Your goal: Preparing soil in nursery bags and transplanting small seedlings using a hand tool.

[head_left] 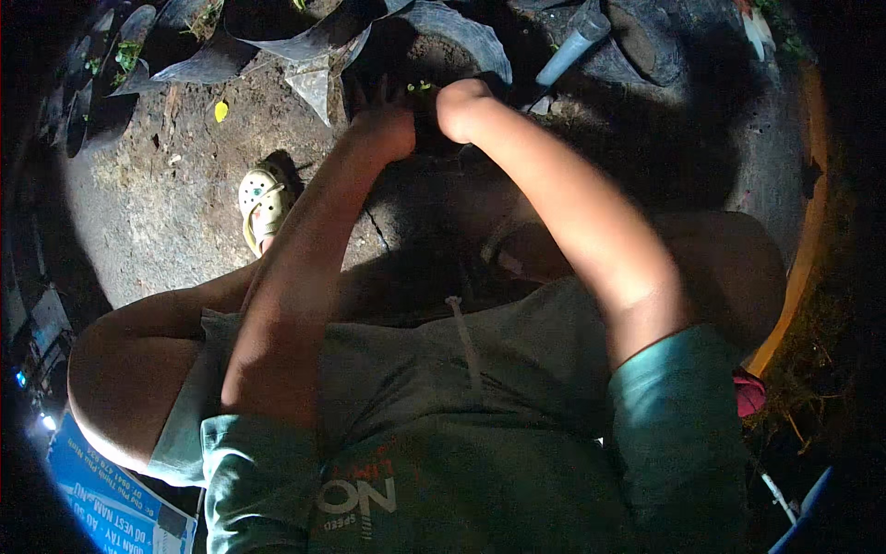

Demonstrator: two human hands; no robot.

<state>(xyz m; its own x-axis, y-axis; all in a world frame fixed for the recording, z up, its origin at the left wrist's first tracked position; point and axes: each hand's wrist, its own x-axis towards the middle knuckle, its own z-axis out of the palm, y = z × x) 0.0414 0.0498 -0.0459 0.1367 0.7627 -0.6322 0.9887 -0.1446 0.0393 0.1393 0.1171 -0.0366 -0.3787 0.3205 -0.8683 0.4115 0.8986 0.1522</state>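
Both my arms reach forward to a dark plastic grow bag (494,60) filled with soil (443,51). My left hand (383,115) is at the bag's near left side, mostly in shadow, its fingers apart and pointing away from me. My right hand (461,106) bends down at the near right edge, brightly lit on the wrist; its fingers are hidden. Small yellow-green leaves (420,86) show between the two hands. Whether either hand touches the plant cannot be made out.
More grow bags (189,60) line the far side, some with green sprouts. A grey pipe (574,48) leans right of the bag. My light clog (265,205) rests on the ground near a yellow leaf (221,111). A blue printed sign (111,503) lies at the lower left.
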